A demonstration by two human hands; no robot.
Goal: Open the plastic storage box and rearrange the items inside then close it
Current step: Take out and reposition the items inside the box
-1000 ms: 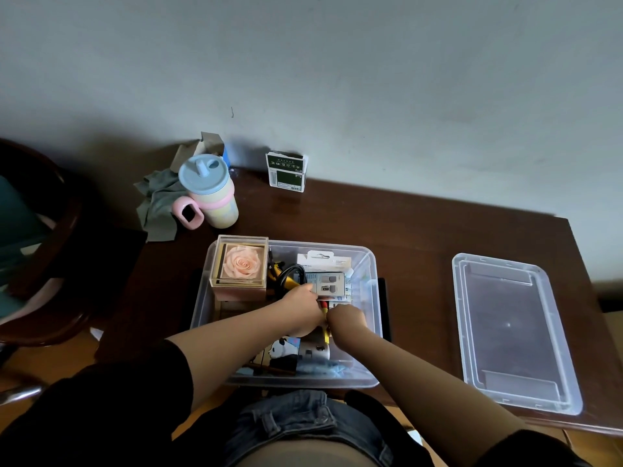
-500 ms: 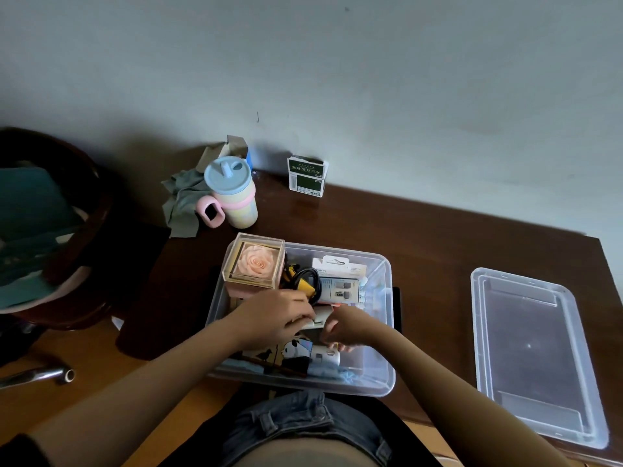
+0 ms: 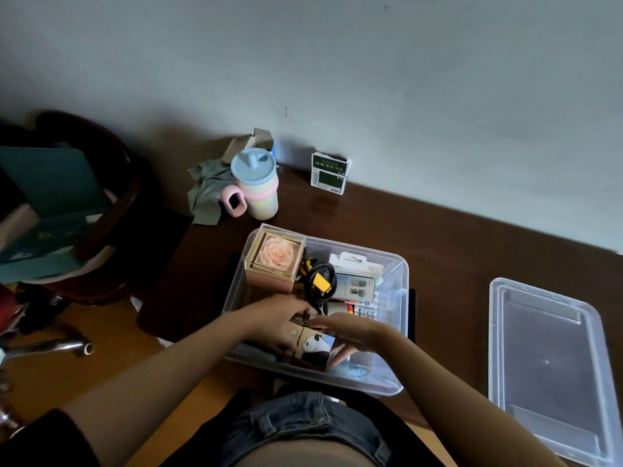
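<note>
The clear plastic storage box (image 3: 394, 284) stands open on the brown table, its lid (image 3: 553, 365) lying flat to the right. Both hands are inside the box's near half. My left hand (image 3: 279, 318) and my right hand (image 3: 350, 332) together grip a panda-printed box (image 3: 315, 347), tilted between them. At the box's far left corner sits a rose in a clear case (image 3: 276, 256). A black coiled cable with a yellow tag (image 3: 320, 281) and a white accessory package (image 3: 354, 281) lie behind the hands.
A pastel cup with a blue lid (image 3: 254, 187), a grey cloth (image 3: 207, 193) and a small green-and-white packet (image 3: 330, 176) stand at the table's back by the wall. A dark wooden chair holding a teal folder (image 3: 67, 203) is to the left.
Both hands drew back from the middle of the box toward its near edge and took hold of the panda box, lifting it. The camera view swung left.
</note>
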